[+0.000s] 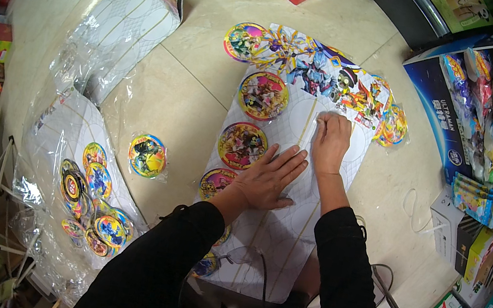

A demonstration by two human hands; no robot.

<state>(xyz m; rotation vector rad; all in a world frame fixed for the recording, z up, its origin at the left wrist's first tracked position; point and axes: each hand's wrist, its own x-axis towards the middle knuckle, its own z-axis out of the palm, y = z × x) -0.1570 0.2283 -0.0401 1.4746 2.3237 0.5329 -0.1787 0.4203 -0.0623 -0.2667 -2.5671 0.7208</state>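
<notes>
Two hands, apart: left hand (268, 178) spread flat on white sheet (294, 120), likely steadying it; right hand (331, 143) curled below illustrated top edge, hold: cannot tell. Sheet before person; round picture cards (242, 146) along left edge, presumably following printed layout.

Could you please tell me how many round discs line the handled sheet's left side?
6: one disc at the far corner, two below it, one left of the left hand, two partly covered beside the left sleeve; more may hide.
</notes>
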